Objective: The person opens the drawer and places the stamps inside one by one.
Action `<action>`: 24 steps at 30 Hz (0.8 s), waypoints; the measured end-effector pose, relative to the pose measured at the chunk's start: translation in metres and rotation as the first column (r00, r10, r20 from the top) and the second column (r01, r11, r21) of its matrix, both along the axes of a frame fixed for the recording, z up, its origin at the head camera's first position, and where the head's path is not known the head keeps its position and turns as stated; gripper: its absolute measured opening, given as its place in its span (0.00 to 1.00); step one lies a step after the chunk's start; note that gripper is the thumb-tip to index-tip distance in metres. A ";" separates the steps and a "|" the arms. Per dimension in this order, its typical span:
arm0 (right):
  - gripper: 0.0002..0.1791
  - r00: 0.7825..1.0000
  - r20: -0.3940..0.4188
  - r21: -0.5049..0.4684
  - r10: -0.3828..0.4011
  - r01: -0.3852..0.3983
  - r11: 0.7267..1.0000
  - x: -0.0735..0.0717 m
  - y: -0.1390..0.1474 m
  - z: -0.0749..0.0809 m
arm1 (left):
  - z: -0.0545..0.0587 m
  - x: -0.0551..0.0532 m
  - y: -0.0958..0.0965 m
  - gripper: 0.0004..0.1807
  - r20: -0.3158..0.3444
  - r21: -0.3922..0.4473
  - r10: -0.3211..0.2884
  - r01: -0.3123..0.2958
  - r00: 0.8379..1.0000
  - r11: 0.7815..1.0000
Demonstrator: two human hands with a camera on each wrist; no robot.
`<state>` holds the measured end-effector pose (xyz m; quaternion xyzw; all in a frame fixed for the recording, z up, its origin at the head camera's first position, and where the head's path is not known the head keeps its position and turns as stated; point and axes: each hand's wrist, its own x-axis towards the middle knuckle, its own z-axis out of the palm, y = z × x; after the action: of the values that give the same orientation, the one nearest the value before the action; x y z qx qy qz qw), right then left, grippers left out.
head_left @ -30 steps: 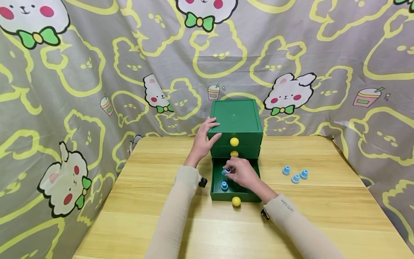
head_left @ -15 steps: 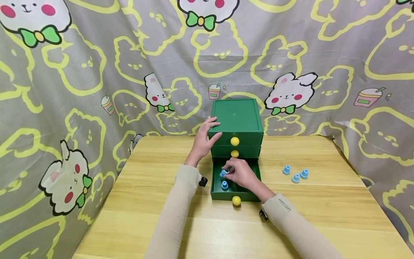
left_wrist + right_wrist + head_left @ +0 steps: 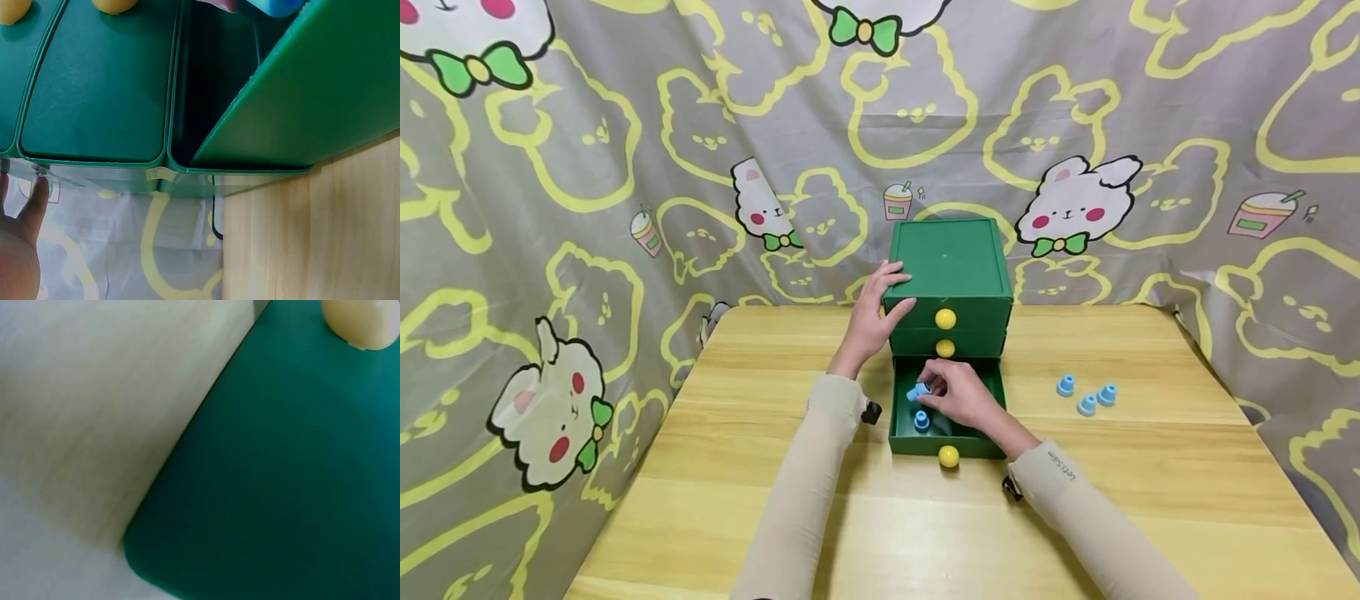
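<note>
A green drawer cabinet [image 3: 951, 258] with yellow knobs stands on the table, its bottom drawer [image 3: 917, 448] pulled out. My left hand [image 3: 870, 321] rests against the cabinet's upper left side, fingers extended at the top edge and thumb by the front. Over the open drawer, my right hand [image 3: 958, 393] pinches a small blue stamp [image 3: 916, 392], tilted, between thumb and fingers. Another blue stamp [image 3: 921, 421] stands upright in the drawer, just nearer the front. The right wrist view shows the green drawer front [image 3: 269, 475] but not the hand.
To the right of the cabinet, three more blue stamps [image 3: 1087, 405] stand on the wooden table [image 3: 715, 467]. A patterned grey curtain [image 3: 820, 108] hangs behind and at the sides. The open drawer's yellow knob [image 3: 949, 456] sticks out toward the front.
My right hand has shifted slightly within the drawer, and the pinched stamp has tipped over to the left. The left hand stays on the cabinet. The head view has tilted down a little.
</note>
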<state>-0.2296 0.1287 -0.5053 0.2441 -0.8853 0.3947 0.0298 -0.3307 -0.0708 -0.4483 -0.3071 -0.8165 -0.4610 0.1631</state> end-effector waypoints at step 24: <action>0.08 0.996 0.088 -0.012 -0.001 0.002 1.000 0.000 -0.001 -0.002 | 0.000 0.000 0.000 0.25 0.001 -0.001 0.005 -0.005 1.000 1.000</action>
<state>-0.2298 0.1274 -0.5075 0.2258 -0.8835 0.4104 -0.0074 -0.3310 -0.0705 -0.4479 -0.3050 -0.8174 -0.4604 0.1636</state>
